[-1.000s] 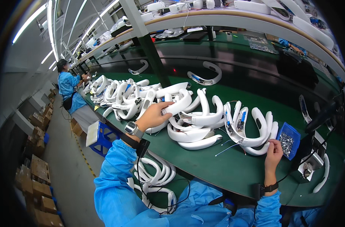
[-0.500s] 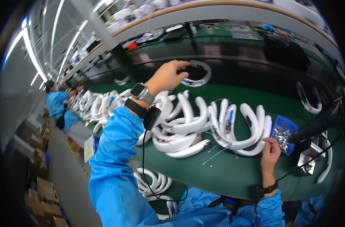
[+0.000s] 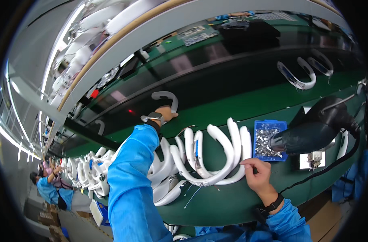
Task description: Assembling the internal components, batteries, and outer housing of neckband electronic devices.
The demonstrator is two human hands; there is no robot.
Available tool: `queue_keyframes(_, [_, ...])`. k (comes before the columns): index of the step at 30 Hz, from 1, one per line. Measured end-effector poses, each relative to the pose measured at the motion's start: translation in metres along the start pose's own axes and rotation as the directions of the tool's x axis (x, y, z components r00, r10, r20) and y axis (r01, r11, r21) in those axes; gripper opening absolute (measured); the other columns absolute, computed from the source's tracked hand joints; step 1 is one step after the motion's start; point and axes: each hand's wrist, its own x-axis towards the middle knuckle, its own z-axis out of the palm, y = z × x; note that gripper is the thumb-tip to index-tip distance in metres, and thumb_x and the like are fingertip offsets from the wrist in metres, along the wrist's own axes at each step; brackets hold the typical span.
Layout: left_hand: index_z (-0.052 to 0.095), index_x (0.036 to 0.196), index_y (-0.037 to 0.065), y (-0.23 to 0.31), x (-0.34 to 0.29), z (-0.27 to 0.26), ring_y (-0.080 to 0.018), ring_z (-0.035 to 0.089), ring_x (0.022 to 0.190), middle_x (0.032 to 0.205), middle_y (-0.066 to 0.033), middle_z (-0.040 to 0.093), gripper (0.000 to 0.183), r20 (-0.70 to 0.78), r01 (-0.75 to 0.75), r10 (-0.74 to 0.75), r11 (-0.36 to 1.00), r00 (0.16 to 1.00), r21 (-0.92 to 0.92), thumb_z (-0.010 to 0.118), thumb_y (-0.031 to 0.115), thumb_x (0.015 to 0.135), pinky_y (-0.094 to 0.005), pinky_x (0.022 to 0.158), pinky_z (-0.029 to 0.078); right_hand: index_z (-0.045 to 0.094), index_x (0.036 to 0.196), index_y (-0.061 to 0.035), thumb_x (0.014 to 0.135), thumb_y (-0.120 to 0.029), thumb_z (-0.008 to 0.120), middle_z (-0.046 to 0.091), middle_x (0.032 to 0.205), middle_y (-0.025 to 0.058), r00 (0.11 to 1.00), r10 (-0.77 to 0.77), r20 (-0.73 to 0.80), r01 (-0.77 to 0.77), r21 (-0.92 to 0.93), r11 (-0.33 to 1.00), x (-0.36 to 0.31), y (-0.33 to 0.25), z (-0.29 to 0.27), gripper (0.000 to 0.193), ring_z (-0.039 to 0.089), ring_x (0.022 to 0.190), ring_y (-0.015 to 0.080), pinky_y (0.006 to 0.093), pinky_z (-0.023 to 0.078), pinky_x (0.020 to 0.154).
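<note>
Far left, down the line, a co-worker in blue (image 3: 46, 189) sits at the same green bench (image 3: 232, 201), w/ a row of white U-shaped shells (image 3: 91, 169) lying on it between that person & the wearer. Wearer's left arm, blue sleeve (image 3: 131, 177), reaches up & away across the bench; watch on the wrist. Left hand (image 3: 165, 114) is at the black conveyor belt (image 3: 216, 80), fingers closed over the lower end of a single white U-shaped piece (image 3: 164, 97) that sits on the belt w/ its arch pointing away; thumb side is hidden, so how tight the hold is can't be told. Below & right of that arm, a stack of white U-shaped housings (image 3: 208, 153) lies on the bench, open ends facing the belt. Right hand (image 3: 256, 175) rests at the stack's right edge, fingertips curled & touching the outermost housing, not wrapped round it; black band on that wrist. Just right of the stack, a blue tray of small screws (image 3: 266, 139). Touching over its right side, a black power screwdriver (image 3: 313, 129) w/ a cable. Top right, on the belt, more white U-pieces (image 3: 301, 74), well apart from both hands.
</note>
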Motion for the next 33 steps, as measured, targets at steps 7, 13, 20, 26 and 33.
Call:
queue_keyframes(7, [0.073, 0.095, -0.005, 0.036, -0.050, -0.056, -0.0375, 0.072, 0.083, 0.085, -0.0235, 0.072, 0.046, -0.073, 0.031, -0.045, 0.983, 0.996, -0.183, 0.077, 0.038, 0.081, -0.0433, 0.079, 0.055, 0.073, 0.089, -0.0016, 0.086, 0.002, 0.062, 0.058, 0.060, 0.0014, 0.999, 0.013, 0.034, -0.013, 0.001, 1.000, 0.002, -0.001, -0.004, 0.012, 0.050, 0.048, 0.0055, 0.0231, 0.036, 0.046])
queue_keyframes(13, [0.071, 0.097, -0.005, 0.090, -0.192, -0.135, -0.0201, 0.072, 0.078, 0.084, -0.0137, 0.074, 0.031, -0.231, -0.260, 0.148, 0.761, 0.962, -0.595, 0.072, 0.025, 0.089, -0.0333, 0.074, 0.055, 0.071, 0.092, 0.0007, 0.090, 0.002, 0.061, 0.055, 0.061, -0.0026, 0.999, 0.010, -0.036, -0.008, 0.041, 0.999, 0.000, -0.001, -0.002, 0.011, 0.045, 0.053, 0.0020, 0.0214, 0.032, 0.048])
queue_keyframes(20, [0.052, 0.135, -0.006, 0.138, -0.314, -0.176, -0.0204, 0.070, 0.093, 0.105, -0.0153, 0.071, 0.051, -0.405, -0.427, 0.208, 0.071, 0.890, -0.902, 0.061, 0.028, 0.098, -0.0325, 0.085, 0.057, 0.069, 0.097, 0.0007, 0.095, 0.000, 0.056, 0.061, 0.074, -0.0040, 0.967, 0.123, -0.223, -0.061, 0.266, 0.962, -0.003, -0.017, -0.015, 0.013, 0.048, 0.063, 0.0010, 0.0201, 0.036, 0.053])
queue_keyframes(26, [0.038, 0.149, -0.003, 0.151, -0.361, -0.136, -0.0102, 0.063, 0.088, 0.105, -0.0072, 0.066, 0.055, -0.346, -0.252, 0.149, -0.437, 0.926, -0.863, 0.050, 0.025, 0.104, -0.0253, 0.082, 0.054, 0.067, 0.093, -0.0148, 0.089, -0.020, 0.061, 0.070, 0.085, 0.0121, 0.991, 0.087, -0.105, -0.118, -0.337, 0.934, -0.043, -0.030, -0.046, 0.009, 0.065, 0.080, 0.0372, 0.0499, 0.050, 0.068])
queue_keyframes(33, [0.049, 0.137, -0.004, 0.188, -0.372, -0.081, -0.0203, 0.058, 0.113, 0.130, -0.0175, 0.057, 0.043, -0.092, 0.029, 0.173, -0.594, 0.981, -0.804, 0.060, 0.000, 0.095, -0.0307, 0.093, 0.050, 0.066, 0.096, -0.0086, 0.091, -0.019, 0.057, 0.070, 0.091, 0.0118, 0.995, 0.076, -0.062, -0.098, -0.581, 0.808, -0.060, -0.023, -0.070, 0.015, 0.068, 0.079, 0.0353, 0.0476, 0.055, 0.069])
